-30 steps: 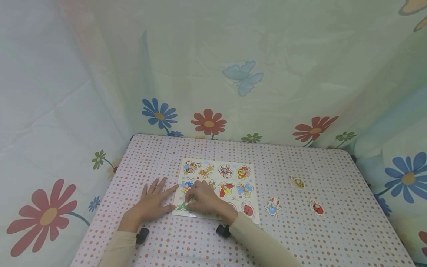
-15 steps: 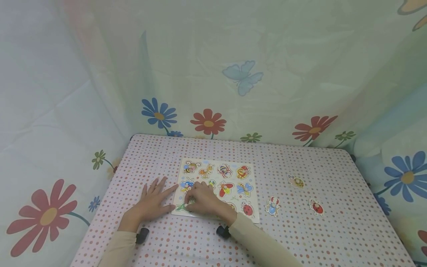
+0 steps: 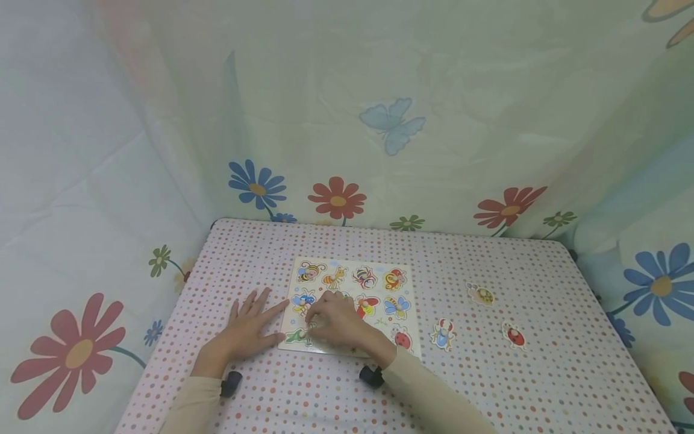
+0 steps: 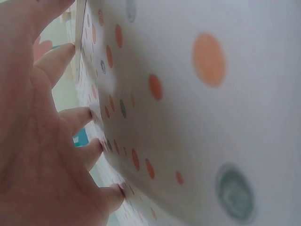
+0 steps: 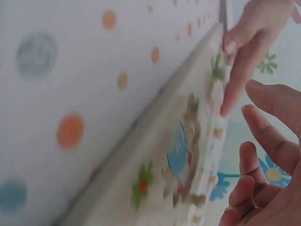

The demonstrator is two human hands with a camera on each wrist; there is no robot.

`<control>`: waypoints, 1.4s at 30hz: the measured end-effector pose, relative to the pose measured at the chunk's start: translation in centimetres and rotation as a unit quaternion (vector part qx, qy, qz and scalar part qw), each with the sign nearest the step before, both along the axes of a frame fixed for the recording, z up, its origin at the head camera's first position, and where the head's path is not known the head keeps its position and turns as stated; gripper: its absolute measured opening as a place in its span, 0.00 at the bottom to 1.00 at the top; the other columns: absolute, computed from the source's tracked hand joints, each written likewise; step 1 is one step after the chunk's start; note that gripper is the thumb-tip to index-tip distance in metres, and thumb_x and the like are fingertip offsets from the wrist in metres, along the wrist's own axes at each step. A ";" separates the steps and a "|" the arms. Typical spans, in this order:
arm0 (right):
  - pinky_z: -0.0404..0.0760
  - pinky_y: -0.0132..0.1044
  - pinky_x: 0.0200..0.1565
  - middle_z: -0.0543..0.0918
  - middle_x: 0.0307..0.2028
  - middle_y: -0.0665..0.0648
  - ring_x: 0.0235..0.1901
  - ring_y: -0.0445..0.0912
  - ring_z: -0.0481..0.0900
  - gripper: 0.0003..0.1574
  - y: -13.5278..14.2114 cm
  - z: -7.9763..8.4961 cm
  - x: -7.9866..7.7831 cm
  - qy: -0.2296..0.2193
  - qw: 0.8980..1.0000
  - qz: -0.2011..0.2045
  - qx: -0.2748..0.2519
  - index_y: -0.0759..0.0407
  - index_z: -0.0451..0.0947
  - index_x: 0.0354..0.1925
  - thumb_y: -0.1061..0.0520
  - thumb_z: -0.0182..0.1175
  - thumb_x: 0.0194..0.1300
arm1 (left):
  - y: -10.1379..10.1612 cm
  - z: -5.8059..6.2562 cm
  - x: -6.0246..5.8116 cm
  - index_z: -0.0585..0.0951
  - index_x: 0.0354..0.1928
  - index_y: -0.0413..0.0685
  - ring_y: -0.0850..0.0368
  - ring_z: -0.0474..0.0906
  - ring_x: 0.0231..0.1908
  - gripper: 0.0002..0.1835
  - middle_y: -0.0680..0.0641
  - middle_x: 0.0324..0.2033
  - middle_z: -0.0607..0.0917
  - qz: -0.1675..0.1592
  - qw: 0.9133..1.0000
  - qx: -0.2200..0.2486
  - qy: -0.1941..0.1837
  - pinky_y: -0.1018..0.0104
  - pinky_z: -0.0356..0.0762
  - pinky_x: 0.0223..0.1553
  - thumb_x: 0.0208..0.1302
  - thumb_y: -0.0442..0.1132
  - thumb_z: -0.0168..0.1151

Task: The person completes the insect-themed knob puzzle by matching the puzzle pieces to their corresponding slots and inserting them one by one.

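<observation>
A wooden insect knob puzzle board [image 3: 379, 322] lies on the dotted cloth. My left hand [image 3: 244, 331] rests with spread fingers beside its left edge; thumb and index fingertip are right at that edge. In the left wrist view the left hand's fingers [image 4: 59, 61] reach the cloth and board edge. My right hand [image 3: 336, 319] hovers over the board's lower left, near a green insect piece [image 3: 295, 336]. In the right wrist view the right hand's fingers [image 5: 270, 127] are bent loosely, apart, with nothing between them. This hand hides part of the lower row.
Right of the board lie a blue beetle piece [image 3: 443, 334], a snail piece [image 3: 481, 295] and a ladybug piece [image 3: 514, 335]. Floral curtains [image 3: 336, 108] rise behind and beside the table [image 3: 303, 398]. Wrist cameras sit under both wrists.
My right hand has come off the green piece at the lower left and shifted slightly right, its fingers loosened. The left hand has stayed in place.
</observation>
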State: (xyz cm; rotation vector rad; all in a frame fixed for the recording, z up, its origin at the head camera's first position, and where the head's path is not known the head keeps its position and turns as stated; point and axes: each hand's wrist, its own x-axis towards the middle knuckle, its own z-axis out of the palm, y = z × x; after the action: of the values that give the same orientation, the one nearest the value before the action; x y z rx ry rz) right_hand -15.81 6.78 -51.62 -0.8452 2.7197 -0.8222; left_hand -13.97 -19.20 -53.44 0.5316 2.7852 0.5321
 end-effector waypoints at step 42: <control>0.73 0.42 0.38 0.79 0.40 0.52 0.39 0.51 0.72 0.08 18.6 0.7 5.2 0.092 0.958 -0.233 -0.140 0.54 0.86 0.39 0.60 0.73 0.59 | 0.1 -0.9 -0.1 0.61 0.77 0.69 0.33 0.35 0.75 0.40 0.40 0.78 0.44 0.006 1.000 0.002 0.009 0.29 0.26 0.68 0.66 0.64 0.60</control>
State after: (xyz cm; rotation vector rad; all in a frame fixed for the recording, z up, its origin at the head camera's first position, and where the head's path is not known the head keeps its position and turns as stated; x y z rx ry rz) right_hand -10.65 25.35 -50.97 -0.3250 3.0686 -1.3020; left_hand -14.10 -19.12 -54.33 0.5240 2.8073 0.5369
